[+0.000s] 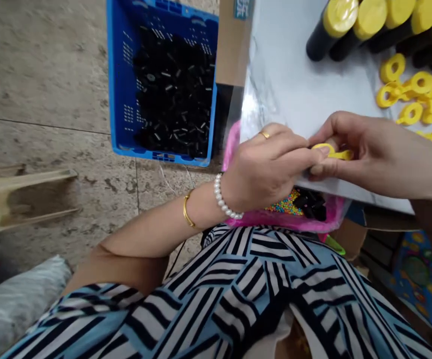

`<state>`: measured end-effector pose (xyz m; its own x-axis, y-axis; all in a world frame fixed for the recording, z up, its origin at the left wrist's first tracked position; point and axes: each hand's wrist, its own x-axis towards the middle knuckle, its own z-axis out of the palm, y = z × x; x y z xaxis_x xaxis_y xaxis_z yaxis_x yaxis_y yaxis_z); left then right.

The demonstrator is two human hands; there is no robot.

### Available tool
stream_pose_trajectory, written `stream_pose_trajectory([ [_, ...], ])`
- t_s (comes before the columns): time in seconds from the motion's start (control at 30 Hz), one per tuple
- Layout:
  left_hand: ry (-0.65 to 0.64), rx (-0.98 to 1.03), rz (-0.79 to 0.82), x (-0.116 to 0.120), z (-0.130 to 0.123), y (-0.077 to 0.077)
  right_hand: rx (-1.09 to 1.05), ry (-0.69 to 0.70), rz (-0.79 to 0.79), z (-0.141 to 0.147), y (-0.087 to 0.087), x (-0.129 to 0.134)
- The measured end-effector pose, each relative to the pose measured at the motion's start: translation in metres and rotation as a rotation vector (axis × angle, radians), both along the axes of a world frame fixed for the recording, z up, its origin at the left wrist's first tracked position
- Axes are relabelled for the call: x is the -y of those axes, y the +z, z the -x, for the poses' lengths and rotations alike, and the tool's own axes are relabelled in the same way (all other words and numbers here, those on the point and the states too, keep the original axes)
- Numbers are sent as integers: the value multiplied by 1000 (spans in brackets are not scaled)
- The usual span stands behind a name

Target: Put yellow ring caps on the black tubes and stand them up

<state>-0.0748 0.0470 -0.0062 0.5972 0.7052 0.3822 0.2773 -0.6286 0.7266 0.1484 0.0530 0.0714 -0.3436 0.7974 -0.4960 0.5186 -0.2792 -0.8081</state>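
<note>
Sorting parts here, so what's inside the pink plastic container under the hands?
Inside the pink plastic container lie tiny multicoloured beads and a cluster of black pieces. The rest is covered by the marble-patterned tabletop and the left hand, so what lies there cannot be seen.

Illegible teal label [243, 9] on cardboard [233, 50]

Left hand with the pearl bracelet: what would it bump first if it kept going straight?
Probably the yellow plastic ring held in the right hand, just ahead of the left hand; depth is unclear.
</note>
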Motion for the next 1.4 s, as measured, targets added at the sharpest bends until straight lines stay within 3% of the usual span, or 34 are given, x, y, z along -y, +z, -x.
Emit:
stream_pose_trajectory([
  [0.1, 13, 10, -100, 7, 1, -11, -19, -16, 38, 6, 0, 10],
  [0.2, 60, 42, -322, 14, 0, -23, -56, -155, -46, 13, -10, 37],
  [0.3, 108, 24, -495, 11, -5, -26, -334, -226, -34, 4, -27, 59],
  [0.4, 137, 44, -571, 9, -9, -24, -512, -337, -4, -12, -41, 64],
  [0.53, 180, 109, -553, 12, -13, -26, -505, -436, 26, -17, -43, 47],
  [0.7, 176, 126, -429, 13, -16, -28, -394, -191, 124, -3, -29, 19],
  [0.77, 208, 110, -371, 14, -17, -26, -360, -151, 183, 4, -24, 13],
  [0.97, 200, 47, -250, 15, -20, -17, -347, -268, 286, 15, -20, 3],
  [1.1, 122, 61, -224, 14, -13, -9, -320, -360, 121, 24, -22, 21],
  [1.2, 233, 141, -132, -10, 1, -8, -320, -378, -63, 23, -34, 43],
  [1.3, 428, 141, -104, -58, 12, -7, -483, -537, -214, 16, -52, 62],
  [1.4, 444, 54, -92, -108, 0, -1, -593, -630, -260, 13, -60, 76],
])
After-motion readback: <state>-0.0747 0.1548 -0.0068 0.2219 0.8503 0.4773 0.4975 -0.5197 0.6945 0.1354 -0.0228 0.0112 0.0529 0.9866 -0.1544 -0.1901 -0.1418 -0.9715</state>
